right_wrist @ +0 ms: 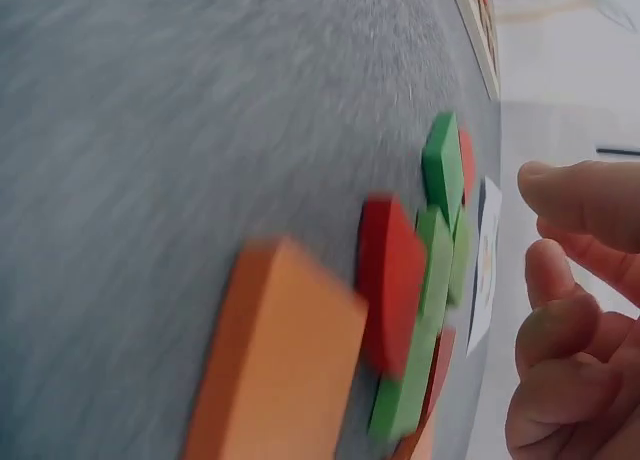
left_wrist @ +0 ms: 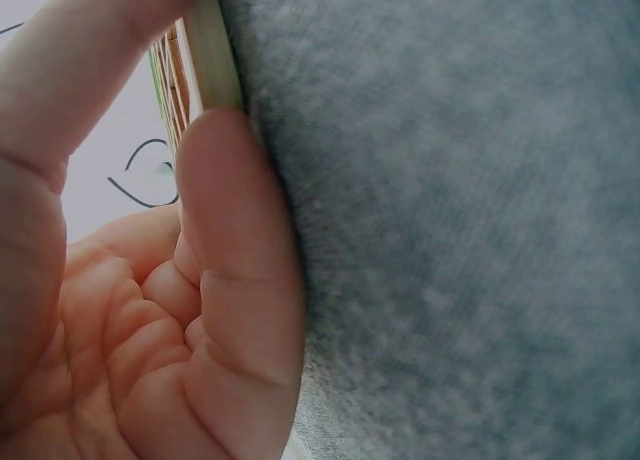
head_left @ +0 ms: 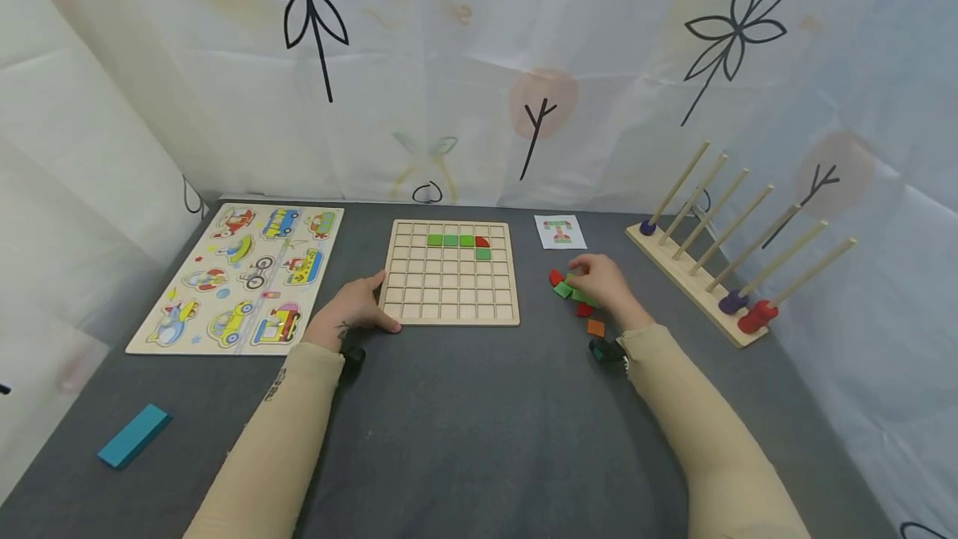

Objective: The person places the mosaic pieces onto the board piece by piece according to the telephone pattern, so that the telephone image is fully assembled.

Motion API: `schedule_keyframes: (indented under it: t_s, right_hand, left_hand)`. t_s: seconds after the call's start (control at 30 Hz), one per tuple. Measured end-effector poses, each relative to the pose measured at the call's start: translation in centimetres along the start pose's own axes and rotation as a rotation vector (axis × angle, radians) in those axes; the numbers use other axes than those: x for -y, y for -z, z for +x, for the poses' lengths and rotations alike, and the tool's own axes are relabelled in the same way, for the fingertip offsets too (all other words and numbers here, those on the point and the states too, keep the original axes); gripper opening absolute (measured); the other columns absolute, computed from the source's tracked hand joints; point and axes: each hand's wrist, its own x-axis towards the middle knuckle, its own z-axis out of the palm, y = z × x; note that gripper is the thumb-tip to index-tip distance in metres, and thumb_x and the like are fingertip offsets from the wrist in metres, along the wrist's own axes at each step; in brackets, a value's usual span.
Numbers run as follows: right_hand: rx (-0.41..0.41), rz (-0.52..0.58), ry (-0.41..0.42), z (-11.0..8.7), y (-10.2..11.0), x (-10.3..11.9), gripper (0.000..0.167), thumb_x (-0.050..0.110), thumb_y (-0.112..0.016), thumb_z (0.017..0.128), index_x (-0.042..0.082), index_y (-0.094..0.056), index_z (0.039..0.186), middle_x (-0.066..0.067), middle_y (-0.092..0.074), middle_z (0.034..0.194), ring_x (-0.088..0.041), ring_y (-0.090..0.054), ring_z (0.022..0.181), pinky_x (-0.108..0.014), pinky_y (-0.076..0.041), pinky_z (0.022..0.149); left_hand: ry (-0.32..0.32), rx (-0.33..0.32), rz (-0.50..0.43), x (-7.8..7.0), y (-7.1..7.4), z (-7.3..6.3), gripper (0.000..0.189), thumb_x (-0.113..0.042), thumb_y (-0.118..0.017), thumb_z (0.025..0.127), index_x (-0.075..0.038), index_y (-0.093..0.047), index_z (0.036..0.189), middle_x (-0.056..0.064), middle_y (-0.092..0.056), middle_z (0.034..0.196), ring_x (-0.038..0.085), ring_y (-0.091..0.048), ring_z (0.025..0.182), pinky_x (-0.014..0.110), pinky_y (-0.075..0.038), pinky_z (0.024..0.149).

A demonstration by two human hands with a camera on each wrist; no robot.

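A square wooden grid board (head_left: pixel 449 294) lies in the middle of the table. My left hand (head_left: pixel 353 312) holds its near left corner, the thumb and fingers set against the board's edge (left_wrist: pixel 213 55). Near the board's far side are three green square tiles (head_left: pixel 451 240) in a row, then a red rounded tile (head_left: pixel 482 242) with a green tile (head_left: pixel 482 254) below it. To the right, my right hand (head_left: pixel 602 283) hovers over a small pile of red and green tiles (right_wrist: pixel 435 260), its fingers loosely bent and nothing visible between thumb and fingertips (right_wrist: pixel 548 270).
An orange tile (head_left: pixel 595 328) lies nearest me by the pile. Behind it is a pattern card (head_left: pixel 560 241). A peg stand (head_left: pixel 696 281) with upright rods is at right, a vehicle puzzle board (head_left: pixel 202 260) at left, and a blue block (head_left: pixel 135 436) front left.
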Motion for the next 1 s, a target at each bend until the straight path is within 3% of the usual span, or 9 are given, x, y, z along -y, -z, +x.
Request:
schedule_keyframes:
  t_s: [0.23,0.43,0.7,1.0]
  right_hand:
    - [0.053,-0.182,-0.030,1.4,-1.1,1.8,0.035,0.021,-0.062,0.086,0.006,-0.063,0.117,-0.013,-0.063,0.103,-0.022,-0.055,0.082,-0.032,-0.042,0.066]
    - [0.089,-0.267,-0.081,1.9,-1.5,2.5,0.022,0.020,-0.061,0.087,0.008,-0.069,0.103,-0.010,-0.066,0.103,-0.022,-0.057,0.081,-0.034,-0.041,0.066]
    - [0.077,-0.296,-0.104,2.0,-1.6,2.6,0.017,0.023,-0.062,0.085,0.008,-0.068,0.091,-0.008,-0.065,0.091,-0.022,-0.056,0.075,-0.034,-0.040,0.061]
    - [0.050,-0.238,-0.081,2.2,-2.2,3.1,0.010,0.017,-0.061,0.081,0.008,-0.061,0.084,-0.007,-0.059,0.080,-0.020,-0.052,0.067,-0.031,-0.037,0.054]
  left_hand:
    - [-0.008,-0.001,0.006,-0.1,0.0,-0.1,0.111,-0.018,-0.085,0.063,-0.002,-0.015,0.148,0.027,-0.033,0.143,0.029,-0.046,0.104,0.044,-0.037,0.096]
    - [-0.007,-0.002,0.005,-0.1,0.0,-0.1,0.112,-0.018,-0.085,0.062,-0.002,-0.015,0.148,0.027,-0.034,0.143,0.028,-0.047,0.101,0.042,-0.039,0.093]
    - [0.000,-0.009,0.013,-0.2,0.0,-0.1,0.112,-0.018,-0.085,0.062,-0.002,-0.015,0.148,0.027,-0.031,0.144,0.030,-0.044,0.106,0.045,-0.035,0.099]
    - [0.003,-0.006,0.013,-0.1,0.1,0.0,0.112,-0.018,-0.085,0.061,-0.002,-0.015,0.148,0.027,-0.031,0.144,0.030,-0.044,0.104,0.044,-0.036,0.096]
